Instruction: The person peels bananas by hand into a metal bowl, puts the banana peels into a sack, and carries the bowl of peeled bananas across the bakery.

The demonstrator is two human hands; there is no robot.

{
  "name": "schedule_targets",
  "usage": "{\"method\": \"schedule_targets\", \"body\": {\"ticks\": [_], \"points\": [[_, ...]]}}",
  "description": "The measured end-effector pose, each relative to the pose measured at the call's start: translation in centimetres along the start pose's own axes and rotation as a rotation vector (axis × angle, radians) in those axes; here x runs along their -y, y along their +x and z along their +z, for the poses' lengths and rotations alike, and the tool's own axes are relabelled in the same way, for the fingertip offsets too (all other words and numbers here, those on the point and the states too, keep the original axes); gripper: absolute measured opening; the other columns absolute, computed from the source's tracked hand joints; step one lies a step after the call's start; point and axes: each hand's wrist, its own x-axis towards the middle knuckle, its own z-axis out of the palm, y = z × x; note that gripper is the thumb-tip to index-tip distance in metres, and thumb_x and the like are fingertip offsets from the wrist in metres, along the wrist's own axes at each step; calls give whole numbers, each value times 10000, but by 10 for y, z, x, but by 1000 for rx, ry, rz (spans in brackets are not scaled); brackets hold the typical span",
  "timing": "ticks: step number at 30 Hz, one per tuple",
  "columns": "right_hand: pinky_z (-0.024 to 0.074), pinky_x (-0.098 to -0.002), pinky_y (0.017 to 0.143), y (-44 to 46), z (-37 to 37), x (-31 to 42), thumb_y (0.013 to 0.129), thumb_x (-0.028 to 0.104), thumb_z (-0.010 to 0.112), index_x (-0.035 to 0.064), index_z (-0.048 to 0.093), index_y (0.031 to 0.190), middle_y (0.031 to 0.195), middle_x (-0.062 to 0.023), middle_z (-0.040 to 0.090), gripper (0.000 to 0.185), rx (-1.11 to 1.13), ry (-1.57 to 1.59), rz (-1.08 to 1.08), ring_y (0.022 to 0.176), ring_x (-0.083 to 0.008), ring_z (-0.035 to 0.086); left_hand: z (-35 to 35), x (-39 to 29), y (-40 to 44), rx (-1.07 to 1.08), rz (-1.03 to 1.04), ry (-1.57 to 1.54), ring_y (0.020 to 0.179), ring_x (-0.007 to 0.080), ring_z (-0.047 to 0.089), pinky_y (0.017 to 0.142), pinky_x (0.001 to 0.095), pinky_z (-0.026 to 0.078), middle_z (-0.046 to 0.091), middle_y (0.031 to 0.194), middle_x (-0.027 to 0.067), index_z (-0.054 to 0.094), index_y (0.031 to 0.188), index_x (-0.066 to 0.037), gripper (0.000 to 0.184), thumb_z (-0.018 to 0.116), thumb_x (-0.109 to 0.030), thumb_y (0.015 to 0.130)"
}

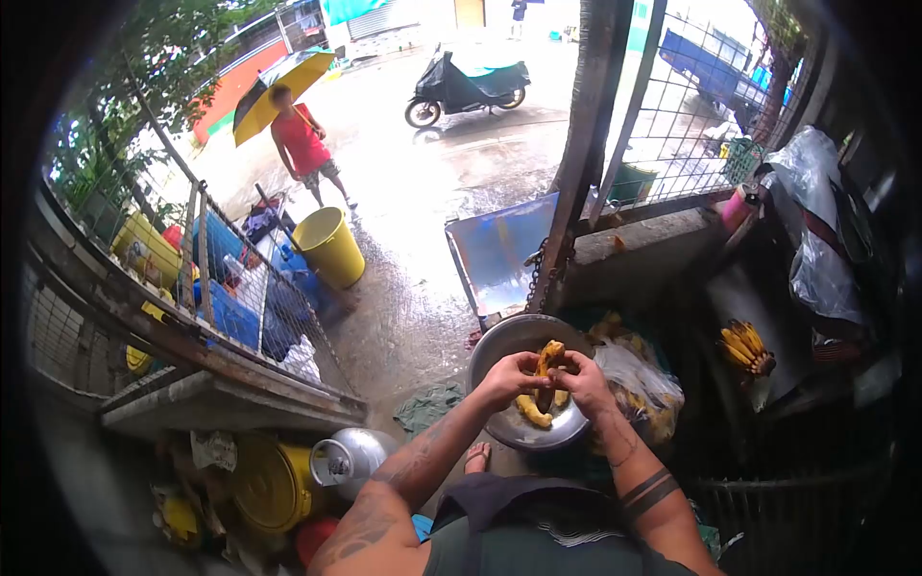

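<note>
My left hand (512, 380) and my right hand (581, 381) are close together over a wide metal basin (490, 350). Between them they hold a banana (550, 357), upright, with dark peel hanging at its lower part. The fingers of both hands are closed around it. Inside the basin, below the hands, lies a peeled banana (533, 412), with another pale piece beside it. Right of the basin is a clear plastic bag (629, 374) with yellowish peels in and around it.
A bunch of bananas (745, 348) lies at the right. A gas cylinder (355, 459) and a yellow lidded drum (274, 482) stand at lower left. Beyond the open gate are a yellow bin (329, 248), a person with an umbrella (303, 139) and a covered motorcycle (466, 91).
</note>
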Motion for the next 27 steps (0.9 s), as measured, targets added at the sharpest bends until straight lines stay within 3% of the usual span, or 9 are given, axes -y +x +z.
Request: {"method": "schedule_targets", "body": {"ticks": [5, 7, 9, 11, 15, 16, 20, 23, 27], "points": [[563, -311, 786, 9, 5, -22, 853, 29, 719, -10, 597, 1075, 969, -68, 650, 256, -45, -85, -75, 869, -148, 635, -12, -1, -6, 35, -112, -109, 901, 150, 645, 783, 291, 534, 668, 989, 48, 615, 1137, -11, 416, 811, -87, 778], [533, -289, 784, 7, 17, -16, 819, 80, 755, -21, 624, 1035, 938, -83, 679, 272, -156, -105, -55, 864, -157, 652, -12, 3, -3, -62, -110, -66, 822, 118, 627, 671, 237, 521, 649, 928, 23, 623, 1059, -36, 358, 824, -108, 771], [522, -299, 775, 12, 19, -26, 804, 131, 771, -11, 634, 1031, 910, -87, 681, 300, -307, -335, -136, 856, -153, 649, -13, 10, 2, -129, -92, -52, 807, 129, 629, 645, 242, 527, 645, 923, 40, 613, 1029, -31, 355, 832, -115, 764], [531, -274, 750, 16, 18, -35, 840, 73, 729, -8, 613, 1031, 922, -58, 662, 237, -265, -279, -165, 834, -125, 626, -13, 15, 5, -198, -62, 80, 791, 140, 633, 636, 253, 533, 643, 915, 57, 601, 1013, -21, 361, 838, -119, 758], [509, -273, 763, 11, 22, -26, 839, 85, 739, 3, 629, 1002, 924, -51, 673, 213, -238, -265, -173, 823, -121, 618, -13, 17, 4, -124, -44, -16, 833, 168, 661, 725, 304, 549, 665, 957, 94, 577, 1033, -7, 356, 811, -110, 786], [510, -282, 764, 6, 25, -22, 827, 114, 760, 2, 639, 984, 895, -50, 683, 228, -234, -195, -137, 814, -123, 621, -11, 19, 4, -146, 52, 159, 818, 173, 659, 722, 304, 545, 670, 948, 108, 577, 1032, -4, 334, 795, -95, 797], [524, -307, 757, 6, 32, -26, 818, 184, 778, -17, 653, 979, 911, -77, 702, 286, -369, -350, -137, 816, -139, 645, 0, 30, 8, -361, 90, 454, 768, 132, 638, 678, 283, 521, 650, 841, 78, 570, 949, -4, 346, 790, -130, 713], [527, -311, 756, 10, 27, -32, 830, 183, 759, -18, 651, 995, 916, -87, 705, 282, -335, -304, -107, 817, -147, 653, 5, 32, 9, -411, 57, 430, 767, 180, 653, 703, 327, 524, 672, 830, 108, 604, 917, -16, 358, 794, -233, 705], [522, -305, 778, 14, 24, -49, 846, 166, 730, -18, 641, 1029, 943, -90, 702, 274, -331, -386, -140, 854, -144, 652, 17, 17, -5, -503, 57, 574, 793, 216, 672, 717, 343, 530, 682, 850, 140, 616, 927, -6, 375, 797, -242, 697]]}}
